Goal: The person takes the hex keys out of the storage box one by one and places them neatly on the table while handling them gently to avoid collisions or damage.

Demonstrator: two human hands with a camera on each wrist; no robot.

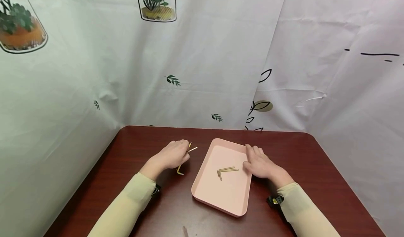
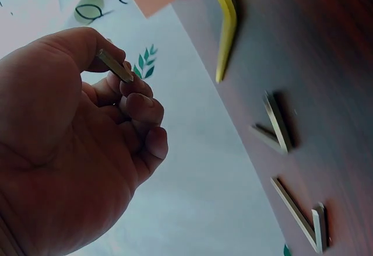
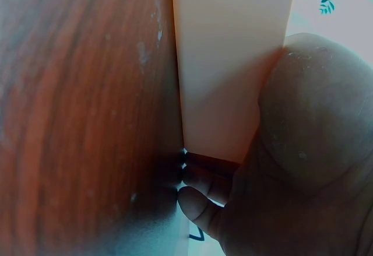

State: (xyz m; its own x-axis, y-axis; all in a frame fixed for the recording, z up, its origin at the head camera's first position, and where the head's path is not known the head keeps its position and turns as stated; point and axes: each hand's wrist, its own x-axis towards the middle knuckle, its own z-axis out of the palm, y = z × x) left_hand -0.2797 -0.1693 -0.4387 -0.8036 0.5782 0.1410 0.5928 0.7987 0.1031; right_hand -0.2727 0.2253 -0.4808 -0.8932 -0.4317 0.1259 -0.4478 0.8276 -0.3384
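Observation:
My left hand [image 1: 173, 154] is over the table, left of a pink tray [image 1: 217, 198]. In the left wrist view its thumb and index finger pinch a brass-coloured hex key [image 2: 115, 65]. Below that hand a yellow hex key [image 2: 229, 23] and two brass-coloured hex keys, one nearer [image 2: 277, 122] and one farther along [image 2: 295, 214], lie on the table. Inside the tray rest hex keys [image 1: 229, 170], close together. My right hand [image 1: 262, 163] holds the tray's right side, thumb over the rim and other fingers along the outer wall.
The dark reddish-brown table [image 1: 167, 209] carries the tray right of its middle. White patterned cloth [image 1: 202, 72] hangs behind the table's far edge and on both sides. A pale mark [image 1: 185, 231] shows near the front of the table.

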